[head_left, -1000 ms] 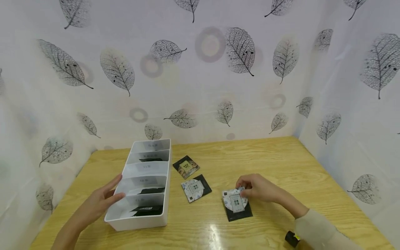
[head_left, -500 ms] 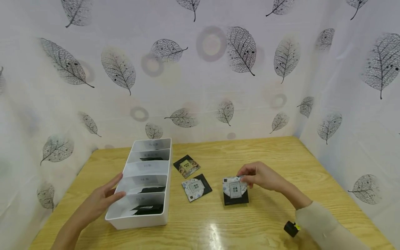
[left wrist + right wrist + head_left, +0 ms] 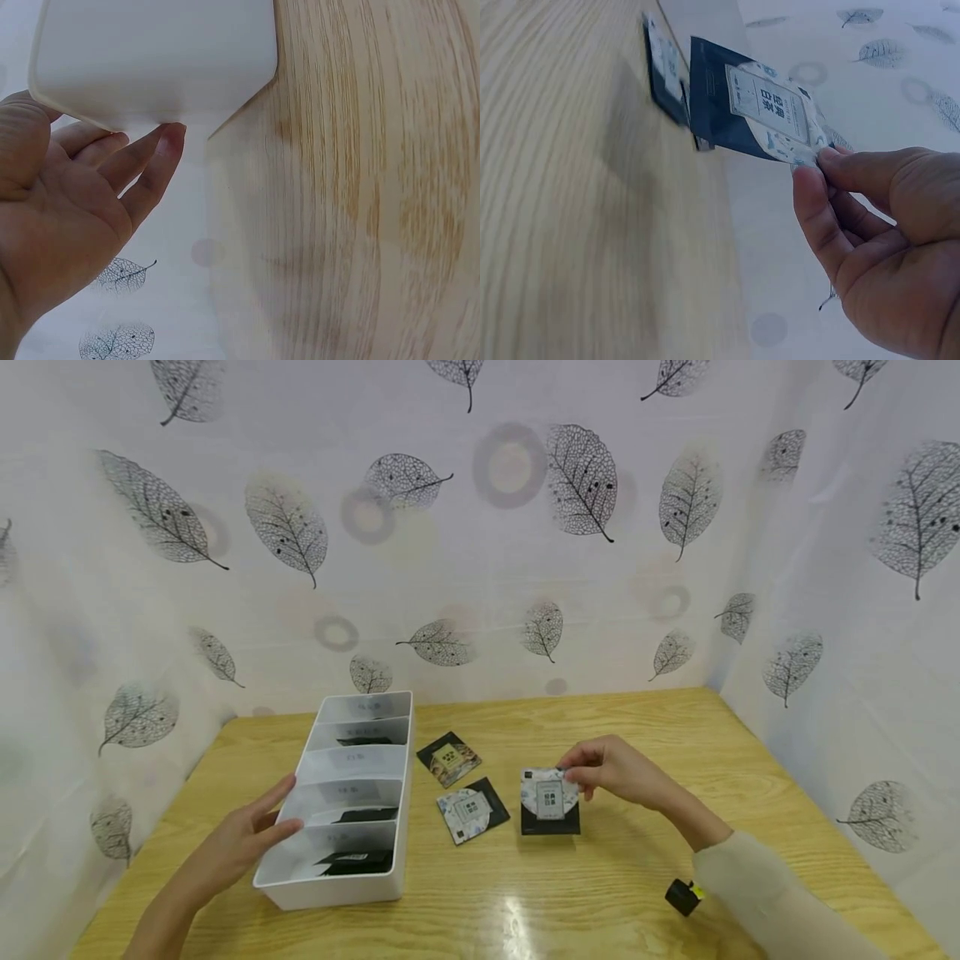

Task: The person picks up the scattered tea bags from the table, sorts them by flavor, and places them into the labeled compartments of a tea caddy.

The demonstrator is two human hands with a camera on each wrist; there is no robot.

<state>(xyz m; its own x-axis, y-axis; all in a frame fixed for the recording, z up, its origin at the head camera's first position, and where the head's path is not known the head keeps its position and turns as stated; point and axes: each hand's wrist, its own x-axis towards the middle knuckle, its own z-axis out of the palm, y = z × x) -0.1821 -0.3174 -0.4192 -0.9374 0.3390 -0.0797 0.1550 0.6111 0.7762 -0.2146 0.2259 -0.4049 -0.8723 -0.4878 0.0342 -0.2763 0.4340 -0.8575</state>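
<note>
My right hand [image 3: 618, 770] pinches a tea sachet [image 3: 550, 802] by its top corner between thumb and fingertips, and holds it raised off the table. The sachet is flat and square, with a pale floral upper part, a framed label and a black lower part. In the right wrist view the same sachet [image 3: 754, 105] tilts over the wood. My left hand [image 3: 236, 847] rests at the left side of a white divided box [image 3: 330, 893]. Its fingers [image 3: 154, 169] are loosely extended and touch the box's outer wall.
Two more sachets lie on the table right of the box: a black-and-gold one [image 3: 448, 758] and a floral one [image 3: 472, 810]. Dark packets [image 3: 360, 862] sit in some labelled compartments. A small black object [image 3: 682, 897] lies by the right sleeve. A leaf-print curtain [image 3: 480, 568] surrounds the table.
My right hand has lifted the sachet off the table and carried it left and away from me, turning it more upright. My left hand has stayed at the box.
</note>
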